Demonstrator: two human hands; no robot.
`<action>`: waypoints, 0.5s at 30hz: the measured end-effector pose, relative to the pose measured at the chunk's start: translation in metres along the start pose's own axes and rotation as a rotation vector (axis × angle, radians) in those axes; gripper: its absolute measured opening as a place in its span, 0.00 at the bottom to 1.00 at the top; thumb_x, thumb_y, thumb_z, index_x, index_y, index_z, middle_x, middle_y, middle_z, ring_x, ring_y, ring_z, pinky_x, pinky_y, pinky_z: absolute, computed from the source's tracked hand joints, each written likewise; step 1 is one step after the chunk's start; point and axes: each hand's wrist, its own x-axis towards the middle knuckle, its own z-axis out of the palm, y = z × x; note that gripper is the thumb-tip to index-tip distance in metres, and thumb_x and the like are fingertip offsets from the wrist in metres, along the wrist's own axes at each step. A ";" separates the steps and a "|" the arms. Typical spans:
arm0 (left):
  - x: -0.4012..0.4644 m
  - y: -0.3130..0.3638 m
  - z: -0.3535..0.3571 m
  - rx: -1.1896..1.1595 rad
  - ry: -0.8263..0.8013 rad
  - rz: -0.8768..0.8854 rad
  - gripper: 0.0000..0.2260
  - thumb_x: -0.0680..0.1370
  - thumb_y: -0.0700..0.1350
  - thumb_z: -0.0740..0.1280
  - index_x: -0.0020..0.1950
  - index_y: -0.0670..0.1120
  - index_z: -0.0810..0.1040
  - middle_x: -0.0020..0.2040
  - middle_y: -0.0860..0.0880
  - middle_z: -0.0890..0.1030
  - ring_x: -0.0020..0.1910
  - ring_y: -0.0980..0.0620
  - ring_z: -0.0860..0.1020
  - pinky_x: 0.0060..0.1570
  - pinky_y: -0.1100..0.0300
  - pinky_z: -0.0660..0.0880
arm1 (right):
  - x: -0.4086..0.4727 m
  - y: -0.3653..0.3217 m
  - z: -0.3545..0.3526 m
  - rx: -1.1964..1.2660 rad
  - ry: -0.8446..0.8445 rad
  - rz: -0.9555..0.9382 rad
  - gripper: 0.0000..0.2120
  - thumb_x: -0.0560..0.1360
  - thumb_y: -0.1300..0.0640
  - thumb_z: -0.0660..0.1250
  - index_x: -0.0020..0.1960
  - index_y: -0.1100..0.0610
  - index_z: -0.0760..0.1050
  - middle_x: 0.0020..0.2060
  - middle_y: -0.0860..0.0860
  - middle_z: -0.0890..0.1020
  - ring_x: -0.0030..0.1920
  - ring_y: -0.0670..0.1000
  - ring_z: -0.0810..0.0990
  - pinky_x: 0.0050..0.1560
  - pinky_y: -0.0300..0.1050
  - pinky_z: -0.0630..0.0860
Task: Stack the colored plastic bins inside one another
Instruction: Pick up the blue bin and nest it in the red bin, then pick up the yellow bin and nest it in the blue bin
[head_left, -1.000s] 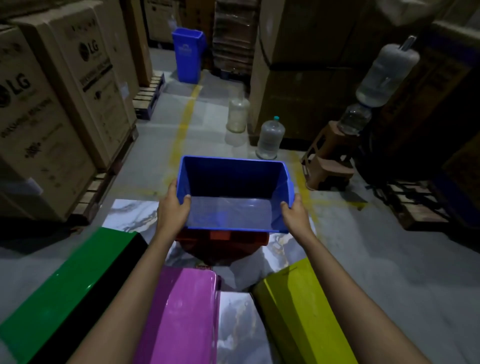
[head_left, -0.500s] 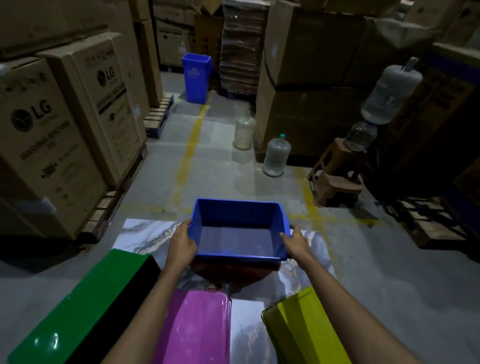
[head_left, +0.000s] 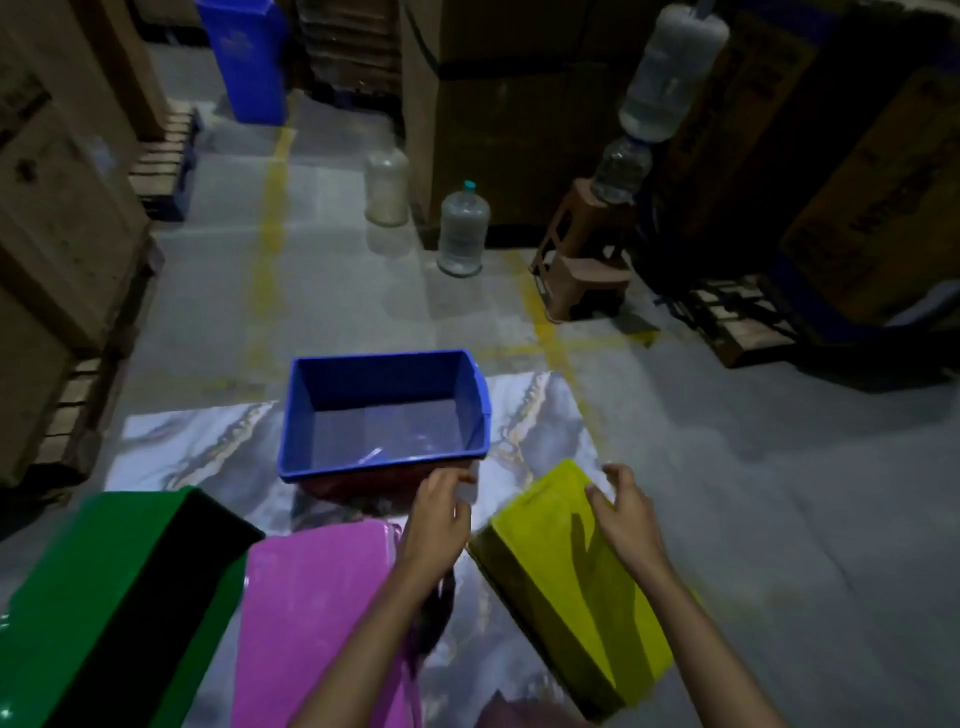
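A warehouse or stockroom: tall stacked cartons (head_left: 524, 104) stand on wooden pallets (head_left: 737, 322) along both sides of a grey concrete floor (head_left: 332, 291) marked with yellow aisle lines (head_left: 270, 228). Large water jugs (head_left: 462, 234) and a blue bin (head_left: 254, 57) stand in the aisle.

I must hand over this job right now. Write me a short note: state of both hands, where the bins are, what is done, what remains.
Left hand: holds nothing, fingers loosely curled, between the pink bin and the yellow bin.
Right hand: open, above the yellow bin's far end; contact unclear.
Done: blue bin sits nested in the red bin on the marble sheet.
Left: yellow, pink and green bin, all upside down, not yet stacked.
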 end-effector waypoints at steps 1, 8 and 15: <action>-0.004 0.004 0.016 0.001 -0.072 0.015 0.17 0.75 0.39 0.62 0.61 0.50 0.79 0.59 0.50 0.80 0.62 0.47 0.78 0.64 0.47 0.76 | -0.013 0.022 -0.009 -0.034 0.036 0.025 0.21 0.80 0.52 0.72 0.70 0.59 0.73 0.65 0.60 0.82 0.66 0.64 0.79 0.64 0.57 0.75; -0.023 0.043 0.088 0.414 -0.357 0.240 0.25 0.77 0.65 0.64 0.72 0.57 0.75 0.78 0.49 0.71 0.78 0.44 0.66 0.76 0.40 0.64 | -0.069 0.136 -0.048 -0.073 0.106 0.348 0.32 0.79 0.46 0.72 0.75 0.62 0.68 0.69 0.65 0.77 0.70 0.68 0.73 0.68 0.61 0.72; -0.039 0.064 0.119 0.457 -0.072 -0.098 0.28 0.80 0.60 0.64 0.76 0.47 0.73 0.78 0.36 0.69 0.77 0.32 0.66 0.77 0.37 0.64 | -0.052 0.168 -0.053 0.303 -0.143 0.636 0.37 0.76 0.27 0.62 0.67 0.58 0.75 0.43 0.62 0.83 0.51 0.63 0.85 0.50 0.58 0.84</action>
